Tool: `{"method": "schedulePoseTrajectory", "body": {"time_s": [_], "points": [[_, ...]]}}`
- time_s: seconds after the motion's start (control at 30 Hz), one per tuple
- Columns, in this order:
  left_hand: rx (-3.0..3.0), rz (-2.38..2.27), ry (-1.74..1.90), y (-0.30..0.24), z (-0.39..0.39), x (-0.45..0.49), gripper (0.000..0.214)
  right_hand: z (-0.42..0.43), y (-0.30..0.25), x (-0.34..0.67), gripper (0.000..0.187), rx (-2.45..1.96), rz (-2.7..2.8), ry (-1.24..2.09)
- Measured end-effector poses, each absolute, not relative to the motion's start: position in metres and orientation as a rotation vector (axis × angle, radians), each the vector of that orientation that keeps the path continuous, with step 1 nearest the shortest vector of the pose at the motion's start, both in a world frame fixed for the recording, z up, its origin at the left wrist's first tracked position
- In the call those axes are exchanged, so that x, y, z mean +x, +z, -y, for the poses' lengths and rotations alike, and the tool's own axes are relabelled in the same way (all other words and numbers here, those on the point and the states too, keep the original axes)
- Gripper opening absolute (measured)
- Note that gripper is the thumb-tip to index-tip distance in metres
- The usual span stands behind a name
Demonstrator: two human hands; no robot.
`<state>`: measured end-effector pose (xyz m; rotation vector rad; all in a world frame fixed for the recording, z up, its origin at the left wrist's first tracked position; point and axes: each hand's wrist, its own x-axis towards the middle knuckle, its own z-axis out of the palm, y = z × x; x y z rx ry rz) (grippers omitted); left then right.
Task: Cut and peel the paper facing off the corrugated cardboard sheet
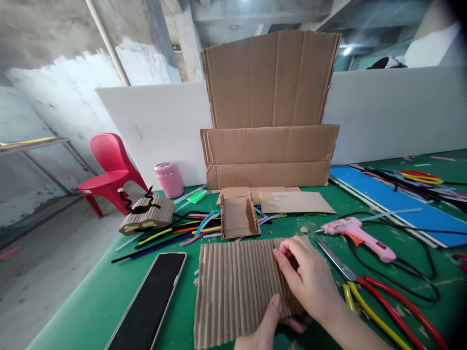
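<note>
A sheet of corrugated cardboard lies ribbed side up on the green table before me. My left hand grips its lower right part, thumb on top and fingers partly hidden below the edge. Curled over the sheet's upper right edge, my right hand pinches that edge between thumb and fingers. Just behind the sheet sits a small open cardboard tray. Right of my hands are red-handled scissors and a pink hot glue gun.
A phone lies left of the sheet. Behind it are fuzzy craft stems and a corrugated figure with black curled stems. A pink canister, standing cardboard panels and a blue board are farther back.
</note>
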<state>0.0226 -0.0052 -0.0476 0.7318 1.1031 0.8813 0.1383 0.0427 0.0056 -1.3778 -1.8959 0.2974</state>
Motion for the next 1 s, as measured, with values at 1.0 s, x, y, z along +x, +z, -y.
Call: {"method": "schedulePoseTrajectory", "body": {"time_s": [1.0], "points": [[0.879, -1.274, 0.766, -0.035, 0.011, 0.022, 0.053, -0.054, 0.002, 0.139, 0.016, -1.357, 1.818, 0.26]]}}
